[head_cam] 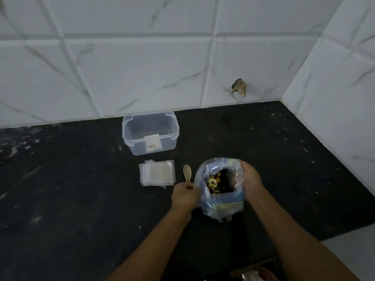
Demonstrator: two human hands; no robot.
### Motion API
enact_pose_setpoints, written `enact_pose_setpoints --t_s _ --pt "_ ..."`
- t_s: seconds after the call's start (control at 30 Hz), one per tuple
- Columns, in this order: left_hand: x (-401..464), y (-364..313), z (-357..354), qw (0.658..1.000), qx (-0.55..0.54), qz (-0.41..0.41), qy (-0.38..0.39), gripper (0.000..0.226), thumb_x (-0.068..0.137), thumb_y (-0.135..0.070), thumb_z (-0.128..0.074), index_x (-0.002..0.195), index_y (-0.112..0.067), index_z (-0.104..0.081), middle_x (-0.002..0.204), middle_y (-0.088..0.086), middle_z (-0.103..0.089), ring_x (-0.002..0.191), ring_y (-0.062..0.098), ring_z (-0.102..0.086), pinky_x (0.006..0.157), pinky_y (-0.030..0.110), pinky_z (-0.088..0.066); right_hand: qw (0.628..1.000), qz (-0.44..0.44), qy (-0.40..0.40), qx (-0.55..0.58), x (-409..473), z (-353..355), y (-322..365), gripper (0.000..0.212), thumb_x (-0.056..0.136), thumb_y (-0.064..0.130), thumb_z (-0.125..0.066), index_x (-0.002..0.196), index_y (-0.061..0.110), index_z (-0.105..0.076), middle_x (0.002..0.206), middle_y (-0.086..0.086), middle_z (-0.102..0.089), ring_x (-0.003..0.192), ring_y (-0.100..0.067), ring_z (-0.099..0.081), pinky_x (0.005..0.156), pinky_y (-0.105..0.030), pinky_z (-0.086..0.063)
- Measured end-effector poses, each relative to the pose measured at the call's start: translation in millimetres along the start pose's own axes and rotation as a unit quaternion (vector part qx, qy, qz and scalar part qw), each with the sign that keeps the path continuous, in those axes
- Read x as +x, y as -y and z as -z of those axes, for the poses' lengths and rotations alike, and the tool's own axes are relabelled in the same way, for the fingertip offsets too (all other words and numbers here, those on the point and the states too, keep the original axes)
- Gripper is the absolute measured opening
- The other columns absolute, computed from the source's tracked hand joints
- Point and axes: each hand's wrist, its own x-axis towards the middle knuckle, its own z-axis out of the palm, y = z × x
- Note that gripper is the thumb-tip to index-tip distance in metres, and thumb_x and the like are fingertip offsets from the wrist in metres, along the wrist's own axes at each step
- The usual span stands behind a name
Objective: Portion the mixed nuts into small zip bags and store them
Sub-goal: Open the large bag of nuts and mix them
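A: How are the hands posed?

B: Both forearms are extended forward from the lower edge of the view. The left hand (185, 194) is placed at the left rim of the nut bag (221, 188), knuckles up, with its fingers curled and the plastic rim pinched between them. The right hand (250, 177) is set against the right rim, its fingers folded over the edge so that the plastic is gripped. The mouth of the bag is held wide between the two hands.

A: How does the bag look, and where is it located?

B: The bag is stood upright on the dark worktop (81, 199), near the front centre. It is made of clear, crinkled plastic with blue and yellow print on its near face. Mixed nuts (216, 182) are seen inside: pale curved cashews on the left, darker pieces on the right.

A: What else is laid out?

B: A small pale spoon (186, 175) is laid just left of the bag, its handle end hidden behind the left hand. A stack of small zip bags (157, 172) is laid flat further left. A clear lidless container (150, 131) is positioned behind the stack, close to the white tiled wall (142, 67).
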Motion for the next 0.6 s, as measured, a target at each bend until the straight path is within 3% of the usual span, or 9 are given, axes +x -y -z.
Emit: enact_pose_setpoints --t_s 0.1,0.17,0.3,0.4,0.47,0.53,0.6 --pt "-3.8 -3.0 1.3 0.959 -0.268 0.044 0.081 0.013 0.097 -0.005 -0.052 0.106 -0.001 -0.061 0.103 0.017 -0.069 0.089 0.025 -0.067 0.081 0.04 -0.058 0.998 0.055 0.013 -0.007 -0.9 8.8 -0.7 0.026 0.095 0.029 -0.054 0.096 0.009 -0.069 0.089 -0.011 -0.07 0.086 -0.025 -0.066 0.081 -0.039 -0.053" --pt "-0.2 -1.2 -1.9 0.938 -0.33 0.05 0.092 0.014 0.098 -0.006 -0.05 0.107 -0.002 -0.06 0.105 0.02 -0.068 0.092 0.027 -0.066 0.086 0.043 -0.056 0.994 0.079 -0.006 -0.072 -1.0 10.4 -2.4 0.033 0.097 0.036 -0.049 0.095 0.01 -0.069 0.093 -0.011 -0.072 0.089 -0.025 -0.067 0.082 -0.038 -0.053" --pt "8.4 -4.0 -5.2 0.991 -0.136 -0.001 0.009 0.019 0.093 -0.023 -0.062 0.109 -0.012 -0.06 0.107 0.013 -0.066 0.086 0.022 -0.066 0.063 0.033 -0.056 0.968 0.095 -0.025 -0.229 5.9 13.6 -6.9 0.032 0.099 0.034 -0.044 0.098 0.012 -0.066 0.099 -0.012 -0.07 0.084 -0.022 -0.065 0.071 -0.032 -0.051" --pt "-4.5 -6.5 -5.6 0.994 -0.021 -0.065 -0.08 0.043 0.081 -0.044 -0.074 0.109 -0.018 -0.054 0.106 0.006 -0.062 0.093 0.019 -0.065 0.075 0.037 -0.058 0.921 0.143 -0.055 -0.357 8.4 13.4 -3.2 0.024 0.095 0.022 -0.046 0.099 0.009 -0.065 0.106 -0.016 -0.067 0.078 -0.019 -0.059 0.062 -0.029 -0.046" --pt "-22.4 -2.2 -10.1 0.993 0.001 -0.067 -0.092 0.05 0.078 -0.051 -0.074 0.105 -0.019 -0.048 0.102 0.004 -0.058 0.09 0.017 -0.062 0.069 0.032 -0.055 0.898 0.217 -0.063 -0.378 3.5 9.2 0.0 0.027 0.097 0.03 -0.047 0.116 0.015 -0.059 0.114 -0.007 -0.063 0.089 -0.015 -0.056 0.071 -0.029 -0.043" --pt "-35.0 6.3 -18.0 0.997 0.007 -0.03 -0.064 0.052 0.077 -0.056 -0.072 0.102 -0.018 -0.047 0.101 0.006 -0.059 0.085 0.017 -0.061 0.057 0.027 -0.048 0.864 0.261 -0.037 -0.428 -0.1 2.0 2.3 0.046 0.096 0.04 -0.05 0.136 0.017 -0.046 0.127 -0.004 -0.056 0.109 -0.018 -0.054 0.087 -0.031 -0.043" --pt "-35.7 13.5 -27.8 0.999 0.0 0.012 -0.043 0.05 0.078 -0.057 -0.071 0.101 -0.019 -0.048 0.102 0.009 -0.062 0.079 0.017 -0.062 0.051 0.025 -0.044 0.83 0.254 -0.038 -0.495 0.2 -4.1 2.3 0.05 0.094 0.04 -0.055 0.137 0.016 -0.048 0.133 -0.007 -0.054 0.121 -0.025 -0.052 0.096 -0.037 -0.043"
